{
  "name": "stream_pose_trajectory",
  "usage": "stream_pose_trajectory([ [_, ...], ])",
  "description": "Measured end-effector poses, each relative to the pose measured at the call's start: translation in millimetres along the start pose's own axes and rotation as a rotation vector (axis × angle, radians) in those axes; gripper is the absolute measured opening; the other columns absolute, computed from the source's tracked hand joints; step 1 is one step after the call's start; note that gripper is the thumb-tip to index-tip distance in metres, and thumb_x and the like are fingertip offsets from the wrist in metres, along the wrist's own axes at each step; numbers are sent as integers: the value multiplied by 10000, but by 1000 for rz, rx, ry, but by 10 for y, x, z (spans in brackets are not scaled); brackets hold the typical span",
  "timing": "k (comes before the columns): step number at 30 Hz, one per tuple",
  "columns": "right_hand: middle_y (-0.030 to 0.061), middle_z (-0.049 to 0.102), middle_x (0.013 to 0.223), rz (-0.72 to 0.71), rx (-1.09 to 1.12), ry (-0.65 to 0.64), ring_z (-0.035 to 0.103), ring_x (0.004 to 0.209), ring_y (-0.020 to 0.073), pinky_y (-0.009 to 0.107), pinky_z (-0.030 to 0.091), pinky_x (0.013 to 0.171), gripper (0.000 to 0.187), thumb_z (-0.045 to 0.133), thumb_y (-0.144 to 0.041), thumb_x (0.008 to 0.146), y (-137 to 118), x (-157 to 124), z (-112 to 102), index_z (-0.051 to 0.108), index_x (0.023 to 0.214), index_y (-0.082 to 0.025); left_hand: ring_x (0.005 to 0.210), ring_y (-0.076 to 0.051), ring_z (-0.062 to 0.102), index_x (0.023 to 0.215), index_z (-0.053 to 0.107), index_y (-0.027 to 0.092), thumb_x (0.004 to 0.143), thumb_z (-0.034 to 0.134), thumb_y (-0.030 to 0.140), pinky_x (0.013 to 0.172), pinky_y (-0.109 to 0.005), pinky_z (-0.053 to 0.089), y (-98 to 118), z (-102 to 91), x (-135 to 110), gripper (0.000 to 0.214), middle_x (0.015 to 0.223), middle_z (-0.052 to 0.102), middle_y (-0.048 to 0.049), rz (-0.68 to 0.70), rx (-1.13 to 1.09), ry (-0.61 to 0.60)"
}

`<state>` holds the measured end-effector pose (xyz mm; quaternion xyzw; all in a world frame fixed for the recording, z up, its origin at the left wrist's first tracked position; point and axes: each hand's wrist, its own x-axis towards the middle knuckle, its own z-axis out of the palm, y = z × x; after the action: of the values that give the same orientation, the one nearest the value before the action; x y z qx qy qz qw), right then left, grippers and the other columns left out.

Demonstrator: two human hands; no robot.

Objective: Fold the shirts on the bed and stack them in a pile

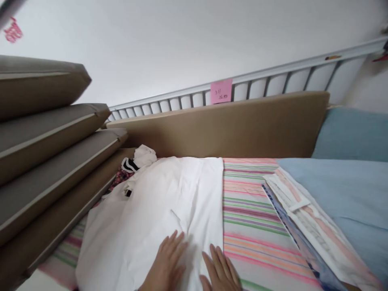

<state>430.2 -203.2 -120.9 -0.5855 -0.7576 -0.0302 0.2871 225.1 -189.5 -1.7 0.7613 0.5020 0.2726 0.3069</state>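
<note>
A white cloth garment (157, 202) lies spread over a striped bedsheet (251, 206), its right edge fairly straight and its surface lightly wrinkled. Near the garment's front part is my left hand (168, 262), palm down with the fingers apart. Close to the garment's right edge, my right hand (220, 270) is also palm down, fingers spread, partly over the striped sheet. Neither hand grips anything. At the garment's far left, a bunched white piece with a black stripe (130, 165) rests on dark floral fabric (119, 180).
Stacked brown-grey cushions (54, 161) rise along the left. A brown padded board (224, 125) stands at the back before a white railing (178, 104) bearing a pink note (221, 91). On the right, folded clothes (306, 218) lie beside light blue bedding (348, 190).
</note>
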Motion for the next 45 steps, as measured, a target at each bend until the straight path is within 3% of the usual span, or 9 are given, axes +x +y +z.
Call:
stream_pose_trajectory([
  [2,61,492,1336,-88,-17,-17,493,1197,302,450,381,959,436,492,-442,840,57,35,-72,555,1235,-267,1313,-273,350,1230,556,288,805,549,302,1116,-454,213,-133,-130,-73,425,1371,481,-43,-119,1,263],
  [4,73,522,1312,-129,-77,30,515,1173,302,456,382,939,423,470,-438,852,47,65,-149,568,1215,-244,1259,-263,417,1206,563,222,803,526,303,1095,-423,263,-278,-292,-46,413,1316,528,-84,-226,96,388],
  [9,104,541,1293,-266,-256,266,508,1168,319,491,329,952,435,497,-379,805,-256,-6,-206,562,1192,-193,1162,-229,482,1255,493,130,794,484,248,996,-321,348,-481,-515,40,476,1259,552,-109,-434,542,141],
  [15,65,578,1258,-480,-332,277,550,1116,247,403,405,880,519,503,-417,790,-544,-243,-125,509,1255,-187,1014,-306,552,1031,603,121,719,573,279,836,-382,402,-551,-625,-122,350,1075,619,-158,-531,616,130],
  [21,48,507,1337,-437,-362,193,507,1184,230,399,422,914,527,497,-415,826,-621,-273,-269,461,1306,-200,827,-205,614,780,641,194,722,553,205,716,-283,396,-680,-856,-310,106,867,686,-56,-488,521,66],
  [25,47,492,1350,-433,-362,167,493,1202,230,402,430,921,525,488,-423,846,-640,-293,-307,439,1325,-212,878,-168,603,811,650,207,767,531,224,758,-246,385,-690,-903,-327,128,923,683,-31,-413,449,76],
  [31,43,479,1360,-444,-384,149,483,1214,225,391,436,921,523,478,-421,859,-643,-286,-313,425,1336,-215,909,-244,625,915,666,187,723,619,403,741,-299,419,-707,-862,-31,293,986,694,-89,-495,360,24],
  [36,37,475,1363,-449,-388,154,489,1208,223,382,432,923,511,479,-409,860,-636,-280,-307,431,1332,-220,900,-226,621,838,657,166,710,684,366,790,-349,445,-748,-808,308,239,949,687,-83,-526,297,-20],
  [45,39,456,1380,-411,-300,118,449,1243,235,386,420,941,543,486,-361,862,-649,-285,-355,374,1373,-217,702,-160,598,717,602,168,742,609,329,650,-256,431,-501,-911,469,163,678,631,-2,-314,-70,-15],
])
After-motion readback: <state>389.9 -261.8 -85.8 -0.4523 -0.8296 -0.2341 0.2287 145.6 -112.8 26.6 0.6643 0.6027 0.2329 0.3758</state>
